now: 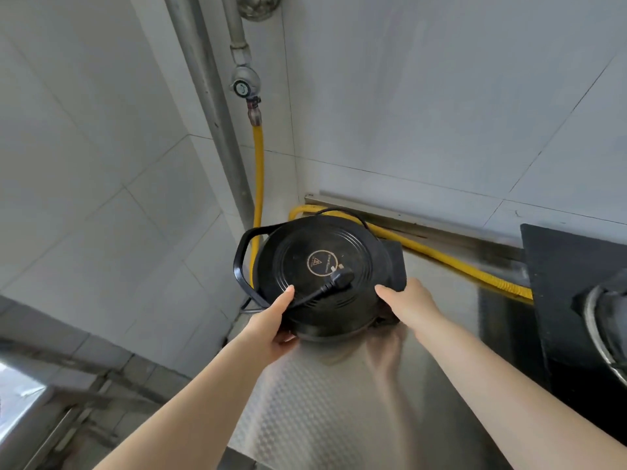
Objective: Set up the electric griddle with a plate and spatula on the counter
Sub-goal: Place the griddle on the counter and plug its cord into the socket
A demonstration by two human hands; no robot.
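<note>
A round black electric griddle [319,266] sits closed at the back left corner of the steel counter [339,401], its loop handle pointing left. Its black power cord and plug [334,281] lie across the lid. My left hand [271,325] grips the griddle's near left side, thumb on the lid and fingers under the rim. My right hand [405,300] holds the near right side, thumb on top. No plate or spatula is in view.
A yellow gas hose [451,259] runs down the tiled wall and along the counter's back behind the griddle. A black gas stove [570,283] with a metal pan [607,334] stands at the right. The counter's left edge drops off beside my left arm.
</note>
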